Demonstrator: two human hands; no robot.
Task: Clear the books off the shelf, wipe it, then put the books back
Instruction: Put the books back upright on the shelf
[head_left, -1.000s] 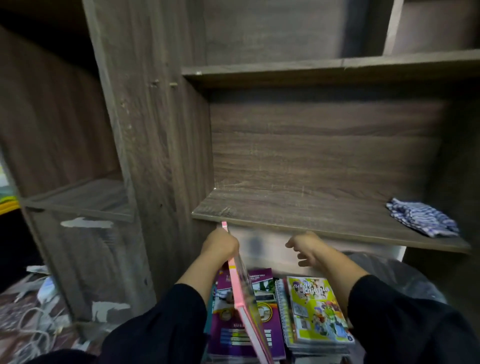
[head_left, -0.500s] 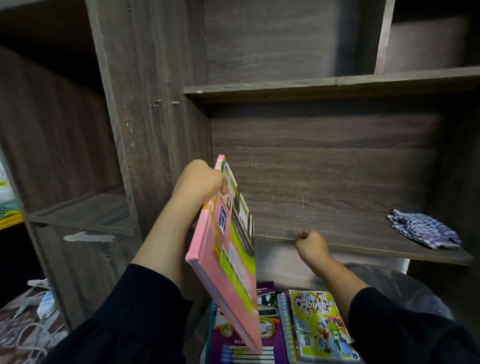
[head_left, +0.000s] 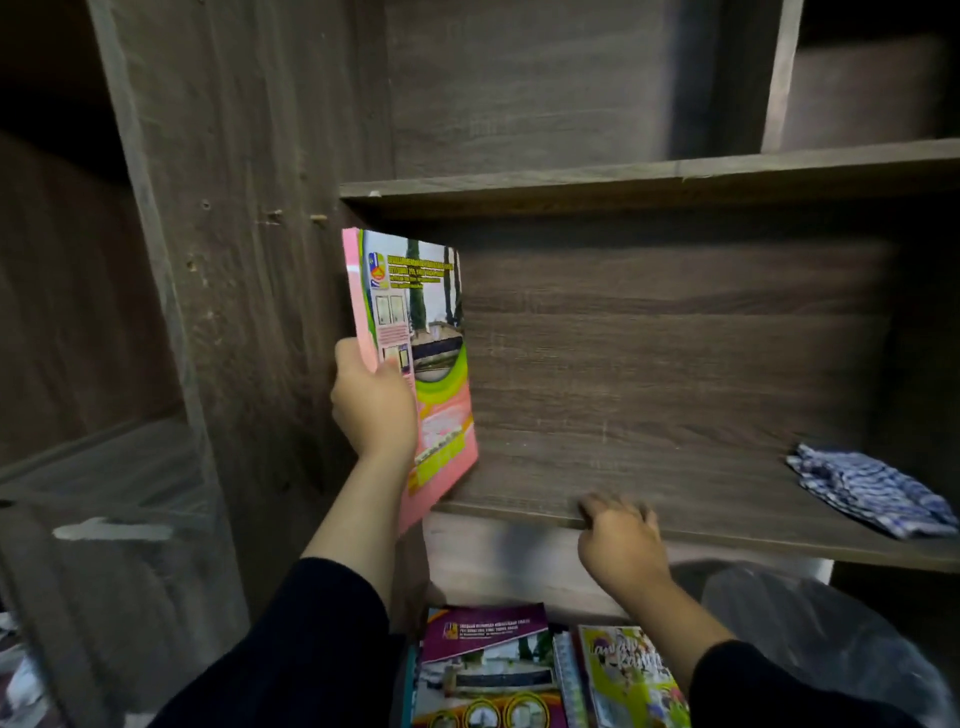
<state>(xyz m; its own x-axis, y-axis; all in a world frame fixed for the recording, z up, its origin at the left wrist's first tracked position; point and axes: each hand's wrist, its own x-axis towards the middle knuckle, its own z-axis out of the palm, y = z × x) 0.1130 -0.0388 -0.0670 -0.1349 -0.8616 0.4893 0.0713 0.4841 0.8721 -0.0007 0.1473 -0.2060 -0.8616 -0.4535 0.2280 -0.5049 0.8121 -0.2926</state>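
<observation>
The thin pink book with a green and yellow cover (head_left: 415, 358) stands almost straight up at the left end of the brown wooden shelf (head_left: 649, 499). Its bottom corner hangs just past the shelf's front edge, and its spine is close to the tall wooden side wall (head_left: 270, 260) on the left. I cannot tell if the book touches the wall or the shelf board.

The left hand (head_left: 371, 402) grips the book low on its spine side. The fingers curl round the back and the thumb presses on the cover.

To the right of that hand the shelf board is bare wood for a long way. The upper wooden board (head_left: 623, 182) sits just above the top of the book.

The right hand (head_left: 621, 540) rests on the shelf's front edge, well to the right of the book. Its fingers bend over the edge onto the board, so it is holding the edge.

Far to the right of that hand, near the shelf's end, lies a crumpled blue and white checked cloth (head_left: 867, 491).

Below both hands are a purple book (head_left: 483, 665) and a green spiral notebook (head_left: 628, 675), lying flat side by side. To the right of them is a clear plastic bag (head_left: 831, 639).
</observation>
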